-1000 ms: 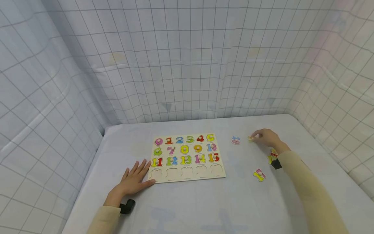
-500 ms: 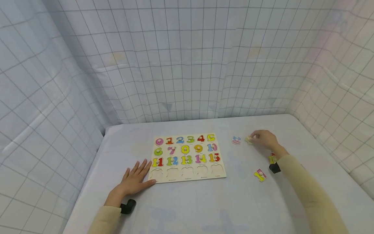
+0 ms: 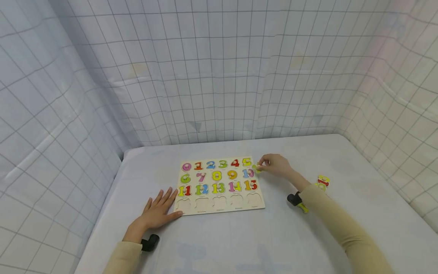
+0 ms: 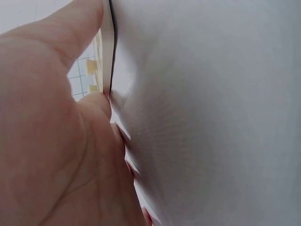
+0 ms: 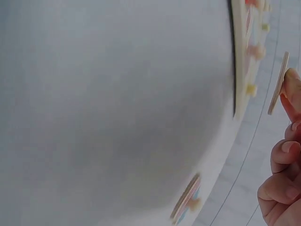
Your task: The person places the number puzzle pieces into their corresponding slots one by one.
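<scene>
A wooden number puzzle board (image 3: 219, 202) lies on the table, with knobbed numbers in its upper three rows and bare recesses in the bottom row. My left hand (image 3: 158, 212) rests flat with fingers spread at its left edge, the thumb by the lower left corner. Between thumb and fingertips my right hand (image 3: 276, 166) pinches a green-and-yellow puzzle piece (image 3: 255, 168) beside the board's upper right edge. The right wrist view shows this piece (image 5: 278, 84) edge-on, raised off the table. Below it there, a pink-and-blue piece (image 5: 185, 200) lies on the table; in the head view the hand hides it.
Right of the board, red-and-yellow pieces (image 3: 323, 180) lie close together. A yellow piece (image 3: 303, 207) is partly covered by the right wrist camera (image 3: 294, 199). White grid-patterned cloth (image 3: 219, 76) hangs round the table's back and sides.
My right hand has moved left with the green-and-yellow piece, from beyond the pink-and-blue piece to the board's upper right edge. The left hand stays in place.
</scene>
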A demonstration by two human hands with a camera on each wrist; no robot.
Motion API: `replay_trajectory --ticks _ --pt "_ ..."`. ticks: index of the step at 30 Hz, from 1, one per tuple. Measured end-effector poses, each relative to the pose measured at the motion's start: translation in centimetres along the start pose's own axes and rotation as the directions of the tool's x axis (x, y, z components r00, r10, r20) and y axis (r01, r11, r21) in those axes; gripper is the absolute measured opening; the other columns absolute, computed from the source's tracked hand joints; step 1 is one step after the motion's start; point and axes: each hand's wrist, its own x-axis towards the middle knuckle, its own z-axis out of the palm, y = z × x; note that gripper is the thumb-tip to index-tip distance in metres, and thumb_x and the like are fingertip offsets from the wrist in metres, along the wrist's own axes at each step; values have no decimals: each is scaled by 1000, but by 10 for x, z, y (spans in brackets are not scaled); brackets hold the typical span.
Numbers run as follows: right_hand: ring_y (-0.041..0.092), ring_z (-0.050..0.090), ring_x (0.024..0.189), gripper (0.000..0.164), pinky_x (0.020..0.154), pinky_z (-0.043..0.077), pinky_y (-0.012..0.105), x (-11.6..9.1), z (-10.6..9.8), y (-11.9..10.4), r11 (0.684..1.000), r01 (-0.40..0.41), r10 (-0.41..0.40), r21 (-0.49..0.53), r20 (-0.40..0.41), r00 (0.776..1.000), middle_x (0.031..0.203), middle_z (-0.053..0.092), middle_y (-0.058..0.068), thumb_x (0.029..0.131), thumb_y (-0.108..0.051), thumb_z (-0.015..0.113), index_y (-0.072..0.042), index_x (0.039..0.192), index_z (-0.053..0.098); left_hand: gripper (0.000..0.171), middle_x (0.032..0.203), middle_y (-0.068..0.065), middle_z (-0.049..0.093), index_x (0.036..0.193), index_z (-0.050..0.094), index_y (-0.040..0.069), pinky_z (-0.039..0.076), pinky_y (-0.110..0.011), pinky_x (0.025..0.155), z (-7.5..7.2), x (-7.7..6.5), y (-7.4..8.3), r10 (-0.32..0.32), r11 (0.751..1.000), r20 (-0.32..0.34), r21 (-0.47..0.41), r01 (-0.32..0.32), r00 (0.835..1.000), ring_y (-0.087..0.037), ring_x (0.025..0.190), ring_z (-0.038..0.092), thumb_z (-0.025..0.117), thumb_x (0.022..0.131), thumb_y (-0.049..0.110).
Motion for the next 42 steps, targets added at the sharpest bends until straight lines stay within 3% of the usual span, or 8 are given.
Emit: replay_trajectory --ticks 12,17,22,28,36,42 --pt "5 39 50 16 45 26 21 16 64 -108 976 211 -216 61 91 972 58 47 -10 85 -36 72 -21 83 67 92 156 -17 14 152 22 12 -7 -64 104 -5 -5 2 -5 1000 8 -31 6 1000 -41 141 1 52 85 67" --pt "3 43 53 14 46 30 20 15 93 -153 965 259 -261 37 148 954 61 50 -13 84 -35 73 -22 80 68 91 155 -17 16 152 24 12 -4 -64 104 -2 -5 -2 -20 1000 11 -11 20 1000 -41 141 3 52 85 66" --pt "3 44 55 19 48 33 22 13 118 -187 965 261 -256 -5 178 950 60 49 -13 83 -39 72 -23 76 65 92 155 -16 16 152 24 12 -4 -65 104 0 -3 -4 -12 1000 10 -13 13 1000 -42 140 4 51 84 68" --pt "4 42 53 28 49 31 22 12 139 -213 960 266 -251 -83 151 956 60 47 -12 84 -43 71 -22 72 57 93 156 -15 14 152 22 14 -6 -64 104 -1 1 -4 -7 1000 14 -7 7 1000 -41 141 2 48 84 71" --pt "6 47 56 32 52 36 25 12 145 -228 952 256 -237 -169 123 964 63 47 -11 84 -42 71 -21 69 53 91 156 -15 14 152 23 11 -6 -65 104 -12 1 9 -7 1000 37 -19 7 999 -41 141 2 51 86 66" --pt "7 48 55 32 49 36 25 11 149 -237 946 249 -222 -208 142 965 62 48 -11 82 -43 72 -20 69 55 92 156 -16 15 151 24 10 -7 -64 104 -6 1 4 -18 1000 29 -24 19 999 -41 141 2 53 85 66"
